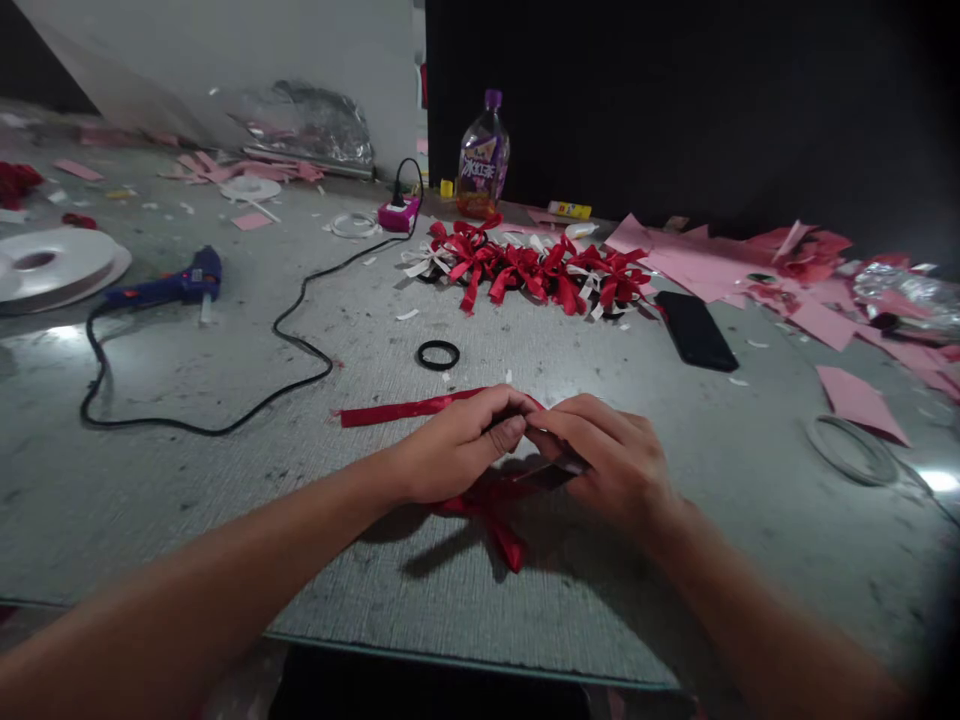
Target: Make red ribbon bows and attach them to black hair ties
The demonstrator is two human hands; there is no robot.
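Observation:
A red ribbon (405,409) runs across the table and up into my left hand (457,445), whose thumb and fingers are pinched on it. My right hand (619,450) is closed, its fingertips meeting the left ones over the ribbon. From beneath the right fingers juts a thin, dark, pointed blade-like tool (546,476); its handle is hidden in the palm. More red ribbon (504,540) hangs in loops and tails below both hands. Just beyond them lies a black hair tie (438,355). Whether the ribbon is knotted between the fingers cannot be seen.
Red and white ribbon bows (540,268) lie in a row at the back, near a bottle (484,165) and a phone (695,330). At left are a blue glue gun (169,285), its black cord (277,325) and a white ribbon spool (67,262). Pink paper (690,260) covers the right rear.

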